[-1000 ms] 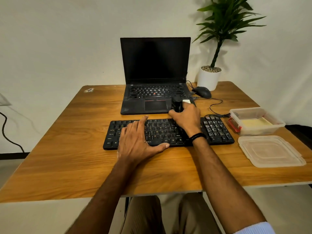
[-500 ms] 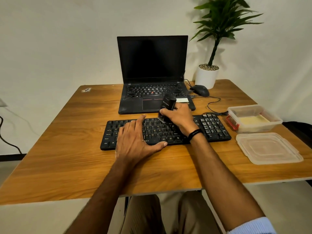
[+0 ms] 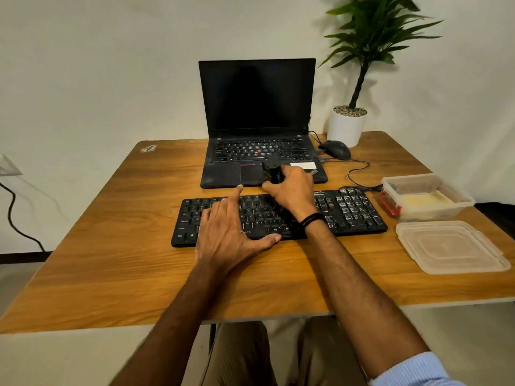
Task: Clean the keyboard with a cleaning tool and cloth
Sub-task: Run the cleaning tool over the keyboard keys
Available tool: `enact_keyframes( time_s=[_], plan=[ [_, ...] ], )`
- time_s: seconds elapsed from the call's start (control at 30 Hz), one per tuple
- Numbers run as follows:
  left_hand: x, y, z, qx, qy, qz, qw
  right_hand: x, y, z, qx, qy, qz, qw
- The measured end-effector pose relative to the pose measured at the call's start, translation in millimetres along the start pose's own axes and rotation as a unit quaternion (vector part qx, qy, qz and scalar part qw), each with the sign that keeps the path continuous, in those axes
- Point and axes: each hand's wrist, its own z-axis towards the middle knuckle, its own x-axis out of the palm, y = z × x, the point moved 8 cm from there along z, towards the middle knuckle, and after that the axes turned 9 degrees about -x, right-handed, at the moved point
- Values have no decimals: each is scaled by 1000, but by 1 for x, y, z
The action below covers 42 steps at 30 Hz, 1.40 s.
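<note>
Black keyboard [image 3: 354, 213]: your left hand [image 3: 228, 232] lies flat on its 9 o'clock half, fingers spread; your right hand [image 3: 292, 190] clamps its fingers on the cleaning tool [image 3: 271, 169] at 12 o'clock.

Left hand [image 3: 228, 229] bare; right hand [image 3: 292, 190] bare, thin black band [image 3: 311, 220] at the wrist. Right sleeve [image 3: 412, 370] light blue, fine stripes, ending near the elbow. Plain khaki trousers [image 3: 245, 355], left forearm uncovered
</note>
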Motion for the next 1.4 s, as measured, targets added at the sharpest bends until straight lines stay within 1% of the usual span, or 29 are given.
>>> enact_keyframes(
  time_s=[0.07, 0.13, 0.2, 0.27, 0.33, 0.43, 0.47, 0.5, 0.53, 0.6, 0.63, 0.67, 0.7, 0.77, 0.8, 0.83, 0.87, 0.93, 0.97, 1.0, 1.07, 1.13, 1.17, 1.2, 1.27, 1.3, 1.33, 1.37, 1.4],
  plan=[
    [0, 0, 0, 0, 4, -1, 1000, 13, 4, -5, 15, 62, 67, 996],
    [0, 0, 0, 1, 6, -5, 1000, 19, 7, -11, 36, 85, 130, 987],
    [-1, 0, -1, 2, 3, -5, 1000, 11, 6, -7, 39, 53, 134, 989],
    [-1, 0, 0, 0, 4, -3, 1000, -1, 3, -3, 35, 9, 94, 995],
    [0, -1, 0, 0, 7, -2, 1000, -3, 1, -3, 35, 1, 80, 996],
    [0, -1, 0, 3, 4, -5, 1000, 19, 9, -12, 22, 83, 132, 988],
    [0, 0, 0, 3, 5, -7, 1000, 24, 10, -14, 21, 96, 139, 985],
    [0, 0, 0, 2, 5, -9, 1000, 23, 9, -12, 26, 88, 136, 986],
    [0, 0, 0, 1, 5, -9, 1000, 16, 7, -9, 31, 60, 114, 991],
    [0, 1, 0, 1, 1, -8, 1000, -3, 2, -3, 35, -15, 29, 999],
    [0, 1, 0, 1, 1, -8, 1000, -9, 2, -2, 28, -35, 0, 999],
    [0, 1, 0, 2, 3, -9, 1000, -7, 4, -3, 16, -25, -9, 1000],
    [1, 0, 0, 2, 4, -9, 1000, -1, 9, -6, -1, 6, 4, 1000],
    [1, 0, 1, 2, 3, -10, 1000, 18, 18, -14, -15, 83, 74, 994],
    [1, 0, 1, 1, 2, -11, 1000, 25, 20, -15, -16, 96, 99, 990],
    [0, 1, 0, 0, 1, -12, 1000, 26, 20, -14, -15, 85, 100, 991],
    [-1, 1, 0, -1, 0, -15, 1000, 22, 18, -10, -16, 56, 73, 996],
    [-2, 1, 0, -2, 1, -19, 1000, 8, 14, -5, -7, -21, -16, 1000],
    [-1, 1, 0, -1, 2, -18, 1000, 1, 13, -6, -4, -46, -47, 998],
    [-1, 1, 0, -1, 3, -17, 1000, 0, 12, -6, -12, -46, -62, 997],
    [-1, 1, 0, -1, 6, -14, 1000, 6, 14, -8, -38, 16, -38, 998],
    [-1, 1, 0, -2, 6, -17, 1000, 14, 13, -10, -43, 93, 38, 994],
    [-1, 2, 0, -2, 5, -20, 1000, 12, 11, -9, -44, 107, 62, 991],
    [-1, 2, 0, -1, 3, -22, 1000, 6, 9, -6, -46, 96, 57, 993],
    [-2, 1, 0, -1, 4, -22, 1000, -12, 2, -2, -44, 37, 3, 998],
    [-2, 1, 0, -1, 7, -20, 1000, -16, -2, -1, -38, 28, -8, 999],
    [-2, 1, 0, 0, 8, -18, 1000, -13, -7, -1, -33, 59, 16, 998],
    [-1, 1, 1, 0, 9, -16, 1000, -5, -9, -5, -24, 124, 76, 989],
    [-1, 1, 0, 1, 10, -15, 1000, 6, -10, -13, -9, 196, 142, 970]
  ],
)
